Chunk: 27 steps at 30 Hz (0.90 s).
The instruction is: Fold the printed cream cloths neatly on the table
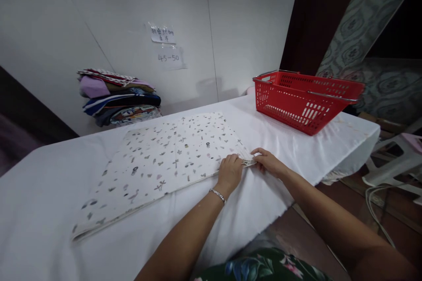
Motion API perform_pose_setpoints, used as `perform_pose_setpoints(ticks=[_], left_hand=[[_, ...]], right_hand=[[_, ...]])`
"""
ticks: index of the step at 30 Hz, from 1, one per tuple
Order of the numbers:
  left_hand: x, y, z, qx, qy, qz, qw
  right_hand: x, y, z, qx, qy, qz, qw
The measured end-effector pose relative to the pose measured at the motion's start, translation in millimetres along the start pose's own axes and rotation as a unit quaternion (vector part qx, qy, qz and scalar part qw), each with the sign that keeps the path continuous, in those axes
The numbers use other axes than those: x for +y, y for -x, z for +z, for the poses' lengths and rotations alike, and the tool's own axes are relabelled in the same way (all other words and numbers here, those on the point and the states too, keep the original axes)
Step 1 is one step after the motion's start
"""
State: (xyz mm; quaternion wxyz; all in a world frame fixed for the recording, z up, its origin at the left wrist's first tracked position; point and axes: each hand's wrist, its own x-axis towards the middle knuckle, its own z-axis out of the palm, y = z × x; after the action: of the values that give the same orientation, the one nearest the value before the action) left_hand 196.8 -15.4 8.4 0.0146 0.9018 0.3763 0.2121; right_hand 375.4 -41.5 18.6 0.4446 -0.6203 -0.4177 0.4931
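Observation:
A white cloth (171, 149) with small printed figures lies folded in layers and spread flat on the table. Its near right corner is between my two hands. My left hand (230, 171), with a silver bracelet at the wrist, is closed over the near edge beside that corner, the fingertips partly hidden. At the corner's tip, the fingers of my right hand (266, 161) pinch the layered edges. The cloth's far left part lies flat, with its layers showing along the near edge.
The table (49, 175) has a white cover. A red plastic basket (290, 101) with metal handles stands at the back right. Folded fabrics (121, 99) are stacked against the wall, below paper signs (169, 58). A white plastic stool (392, 162) stands on the floor at right.

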Motion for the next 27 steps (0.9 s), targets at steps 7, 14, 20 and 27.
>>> perform_pose_setpoints(ticks=[7, 14, 20, 27], left_hand=[[-4, -1, 3.6, -0.034, -0.057, 0.043, 0.997], [-10, 5, 3.6, -0.043, -0.05, 0.083, 0.994], [-17, 11, 6.0, -0.037, -0.051, 0.08, 0.995], [-22, 19, -1.0, -0.04, -0.051, 0.058, 0.996]], right_hand=[[3, -1, 0, -0.009, -0.005, -0.008, 1.0], [5, -3, -5, -0.007, 0.049, 0.01, 0.999], [2, -3, -7, -0.036, 0.105, 0.03, 0.993], [1, -2, -9, -0.038, 0.178, 0.021, 0.983]])
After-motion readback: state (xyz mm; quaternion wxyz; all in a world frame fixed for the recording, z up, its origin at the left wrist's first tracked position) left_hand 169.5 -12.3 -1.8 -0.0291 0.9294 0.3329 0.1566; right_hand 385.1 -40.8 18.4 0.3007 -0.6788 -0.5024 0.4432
